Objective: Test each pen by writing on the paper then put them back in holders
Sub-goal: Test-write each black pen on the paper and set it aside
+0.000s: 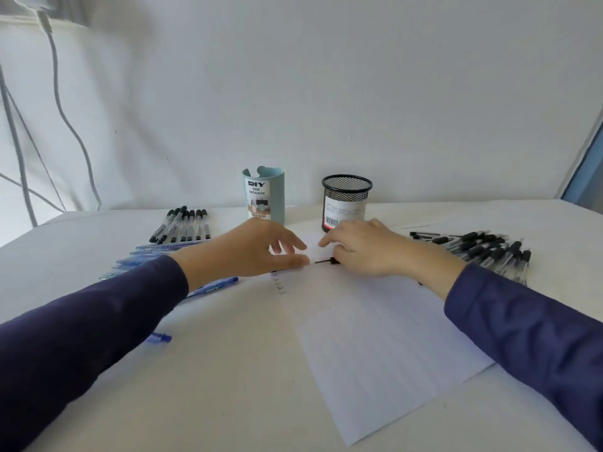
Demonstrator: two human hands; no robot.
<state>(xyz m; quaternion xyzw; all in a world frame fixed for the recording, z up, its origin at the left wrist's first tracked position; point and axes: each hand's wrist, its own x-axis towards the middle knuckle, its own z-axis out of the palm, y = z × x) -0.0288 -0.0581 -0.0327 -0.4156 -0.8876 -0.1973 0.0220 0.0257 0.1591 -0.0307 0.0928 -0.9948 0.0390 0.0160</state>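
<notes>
A white table stands against a plain white wall, grey cables hang from a plug at the left, and a blue strip shows at the right edge.

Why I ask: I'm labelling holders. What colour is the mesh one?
The mesh holder is black; head view.

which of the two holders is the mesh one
The black holder, standing right of the blue holder: its wall is open wire mesh, while the blue one's is solid.
</notes>
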